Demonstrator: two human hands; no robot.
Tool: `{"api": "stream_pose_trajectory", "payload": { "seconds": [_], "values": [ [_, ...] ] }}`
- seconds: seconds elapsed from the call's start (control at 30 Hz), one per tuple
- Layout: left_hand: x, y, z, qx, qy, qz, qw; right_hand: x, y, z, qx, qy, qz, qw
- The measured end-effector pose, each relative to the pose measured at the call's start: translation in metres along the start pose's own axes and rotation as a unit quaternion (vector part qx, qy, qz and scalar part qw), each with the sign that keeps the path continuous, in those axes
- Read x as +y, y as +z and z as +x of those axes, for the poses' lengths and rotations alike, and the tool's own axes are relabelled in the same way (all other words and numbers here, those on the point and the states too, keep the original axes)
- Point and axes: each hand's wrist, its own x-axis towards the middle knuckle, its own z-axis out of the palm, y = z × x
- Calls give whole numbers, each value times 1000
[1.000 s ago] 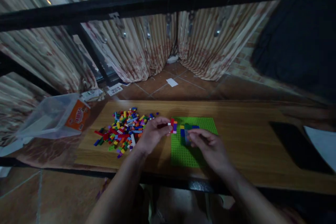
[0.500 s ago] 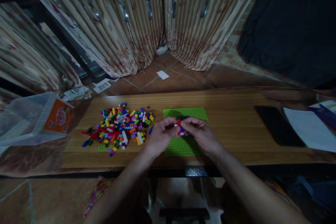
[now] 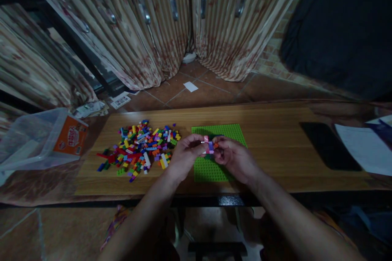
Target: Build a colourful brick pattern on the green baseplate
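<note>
Presently, head view: a person is working with two bare hands over a wooden table (image 3: 275, 142), and this one camera is giving the only look at it.
Left hand (image 3: 184, 155): closing its thumb and fingers on the left side of a small brick cluster (image 3: 209, 148), which is showing pink, white and purple.
Right hand (image 3: 235, 157): curling its fingers close beside the cluster and apparently pinching an orange brick (image 3: 216, 145) at the fingertips; the fingers are hiding much of that grip.
Brick cluster: sitting between the two hands, above the green baseplate (image 3: 211, 174); it is seemingly being held up, though the camera angle is leaving the gap hard to judge.
Brick pile (image 3: 141, 147): lying loose and mixed in colour on the table, to the left of the left hand and apart from the baseplate.
Plastic box (image 3: 30, 142): standing at the far left beyond the pile, with an orange label (image 3: 71, 136) facing the table.
Dark flat item (image 3: 329, 146): lying on the right part of the table, next to white paper (image 3: 357, 149).
Step in hand: judging by the hands, the person is fitting or adjusting small bricks by touch, the left hand steadying and the right doing the finer work.
Next move: probably calling for a firm left pinch, careful lining up of the orange brick against the cluster, and light pressure.
</note>
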Motion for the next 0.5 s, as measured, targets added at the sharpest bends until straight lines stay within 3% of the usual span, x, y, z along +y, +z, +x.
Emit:
{"api": "stream_pose_trajectory", "payload": {
  "seconds": [0.27,0.5],
  "values": [
    [-5,3,0,-2,-1,-1,1000,7,5,-1,13,-40,-98,994],
    [-11,4,1,-2,19,4,1000,13,1,3,28,-70,-90,993]
  ]
}}
